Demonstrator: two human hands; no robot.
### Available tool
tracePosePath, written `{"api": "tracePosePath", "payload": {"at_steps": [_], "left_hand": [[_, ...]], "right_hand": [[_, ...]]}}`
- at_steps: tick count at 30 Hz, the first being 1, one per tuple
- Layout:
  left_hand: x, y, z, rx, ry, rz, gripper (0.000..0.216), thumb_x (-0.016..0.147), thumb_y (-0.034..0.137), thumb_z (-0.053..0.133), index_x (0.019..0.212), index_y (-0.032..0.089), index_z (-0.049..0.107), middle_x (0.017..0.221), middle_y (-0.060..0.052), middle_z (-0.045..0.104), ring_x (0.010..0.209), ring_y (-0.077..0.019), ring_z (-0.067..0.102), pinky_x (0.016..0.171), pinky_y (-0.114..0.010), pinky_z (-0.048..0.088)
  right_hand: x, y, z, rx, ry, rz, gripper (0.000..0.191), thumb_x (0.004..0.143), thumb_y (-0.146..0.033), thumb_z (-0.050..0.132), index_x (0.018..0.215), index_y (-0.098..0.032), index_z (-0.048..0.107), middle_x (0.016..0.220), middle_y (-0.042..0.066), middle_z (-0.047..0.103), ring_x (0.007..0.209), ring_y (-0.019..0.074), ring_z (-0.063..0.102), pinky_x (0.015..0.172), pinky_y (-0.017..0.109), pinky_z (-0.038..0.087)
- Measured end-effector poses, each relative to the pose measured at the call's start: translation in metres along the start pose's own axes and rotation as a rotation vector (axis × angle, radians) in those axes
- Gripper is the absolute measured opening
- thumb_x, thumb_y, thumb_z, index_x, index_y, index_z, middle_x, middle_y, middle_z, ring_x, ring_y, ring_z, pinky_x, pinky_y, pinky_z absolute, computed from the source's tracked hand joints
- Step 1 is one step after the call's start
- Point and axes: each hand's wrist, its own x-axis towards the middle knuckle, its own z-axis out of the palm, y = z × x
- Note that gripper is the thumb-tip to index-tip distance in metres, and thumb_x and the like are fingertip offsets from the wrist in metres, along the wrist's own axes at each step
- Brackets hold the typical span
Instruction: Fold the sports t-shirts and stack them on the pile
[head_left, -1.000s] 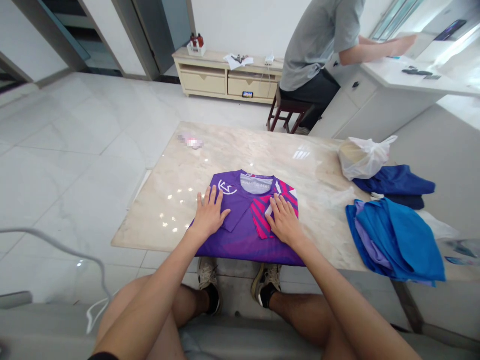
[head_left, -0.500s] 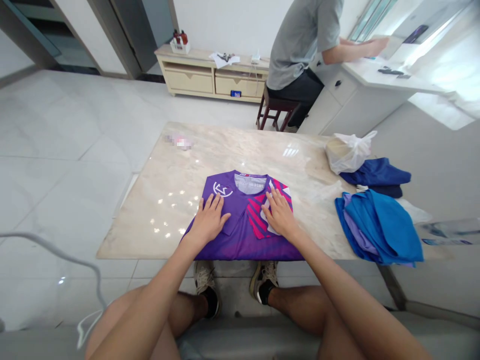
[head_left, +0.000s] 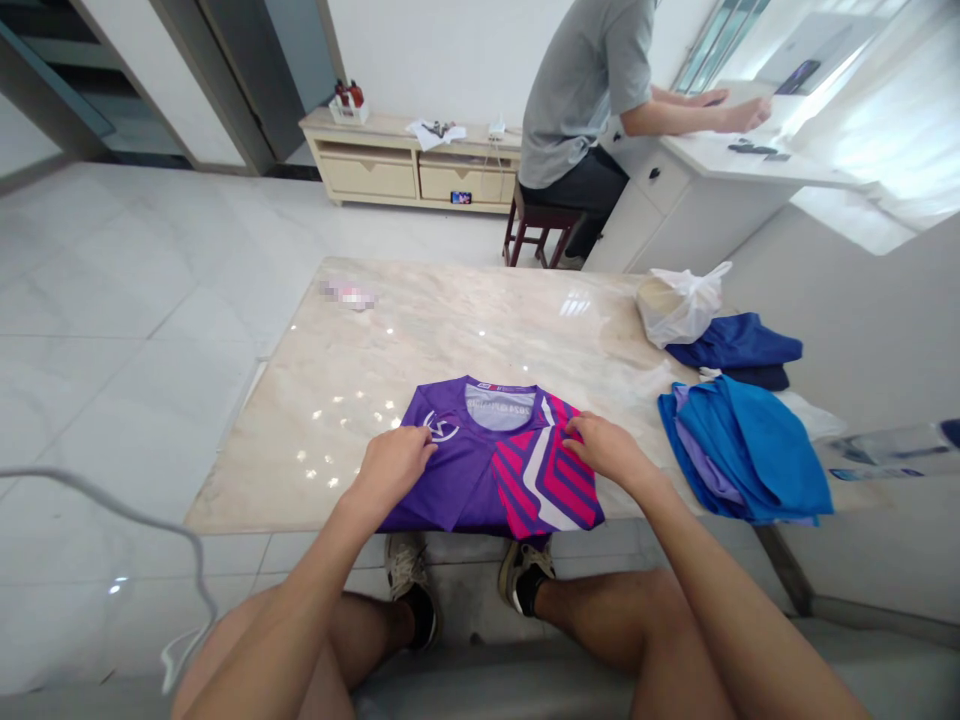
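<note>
Both bare forearms reach forward from the lower edge of the view, angled inward over the wearer's bent knees. The left hand (head_left: 396, 464), knuckles up, has its fingers curled and its thumb drawn near them; the right hand (head_left: 609, 446) is bent likewise at the opposite side. Both touch cloth; whether either pinches it cannot be told. The purple jersey with magenta-and-white chevrons (head_left: 480, 452) lies between the hands, beneath their fingertips, at the near edge of the pale, glossy, marble-patterned bench (head_left: 442, 325), its grey-lined round neck opening facing away. To the right, well apart from the right hand, rests a pile of bright blue fabric (head_left: 765, 440); just beyond it are dark blue cloth (head_left: 739, 345) and a knotted white plastic bag (head_left: 682, 305). Farther off, a person in a grey T-shirt (head_left: 574, 100) sits on a dark wooden stool (head_left: 544, 222).
</note>
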Motion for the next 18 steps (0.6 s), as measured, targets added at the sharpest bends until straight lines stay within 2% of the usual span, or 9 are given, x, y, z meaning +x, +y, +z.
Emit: {"api": "tracePosePath", "payload": {"at_steps": [2, 5, 9, 12, 14, 18], "left_hand": [[0.005, -0.004, 0.0, -0.034, 0.026, -0.042, 0.016, 0.107, 0.031, 0.059, 0.106, 0.023, 0.073, 0.114, -0.011, 0.08, 0.108, -0.0311, 0.077, 0.088, -0.038, 0.055], [0.02, -0.01, 0.007, -0.12, 0.049, -0.104, 0.007, 0.104, 0.03, 0.064, 0.106, 0.023, 0.067, 0.118, -0.01, 0.078, 0.11, -0.0284, 0.075, 0.087, -0.035, 0.053], [0.036, -0.021, 0.018, -0.244, 0.073, -0.227, 0.028, 0.098, 0.037, 0.076, 0.116, 0.021, 0.061, 0.117, -0.012, 0.077, 0.109, -0.0286, 0.075, 0.088, -0.034, 0.053], [0.043, -0.032, 0.025, -0.323, 0.061, -0.335, 0.047, 0.094, 0.042, 0.082, 0.126, 0.018, 0.056, 0.116, -0.014, 0.078, 0.097, -0.0267, 0.078, 0.082, -0.033, 0.054], [0.046, -0.037, 0.026, -0.34, 0.019, -0.383, 0.047, 0.093, 0.043, 0.082, 0.125, 0.019, 0.058, 0.115, -0.013, 0.08, 0.09, -0.0251, 0.08, 0.079, -0.032, 0.054], [0.051, -0.031, 0.018, -0.191, -0.015, -0.412, 0.042, 0.089, 0.049, 0.084, 0.117, 0.021, 0.07, 0.126, -0.016, 0.08, 0.115, -0.034, 0.078, 0.085, -0.035, 0.056]], "right_hand": [[0.002, 0.006, -0.005, 0.027, 0.014, 0.057, 0.019, 0.1, -0.03, 0.071, 0.115, -0.019, 0.075, 0.126, 0.016, 0.075, 0.116, 0.0315, 0.073, 0.093, 0.036, 0.055], [0.008, 0.018, -0.006, 0.084, 0.053, 0.141, 0.033, 0.093, -0.027, 0.08, 0.122, -0.017, 0.069, 0.128, 0.016, 0.072, 0.116, 0.0286, 0.071, 0.088, 0.03, 0.052], [0.014, 0.033, 0.0, 0.189, 0.036, 0.203, 0.04, 0.088, -0.031, 0.085, 0.12, -0.016, 0.067, 0.115, 0.012, 0.074, 0.103, 0.0237, 0.072, 0.085, 0.027, 0.049], [0.016, 0.038, 0.004, 0.254, -0.001, 0.193, 0.034, 0.088, -0.031, 0.082, 0.116, -0.015, 0.07, 0.101, 0.007, 0.075, 0.091, 0.0206, 0.07, 0.076, 0.025, 0.047], [0.017, 0.038, 0.003, 0.274, -0.018, 0.179, 0.028, 0.088, -0.029, 0.081, 0.111, -0.014, 0.072, 0.096, 0.006, 0.074, 0.087, 0.0195, 0.07, 0.072, 0.025, 0.045], [0.02, 0.032, -0.004, 0.261, -0.079, 0.125, 0.011, 0.09, -0.024, 0.08, 0.091, -0.015, 0.076, 0.089, 0.006, 0.076, 0.083, 0.0179, 0.07, 0.071, 0.024, 0.044]]}}
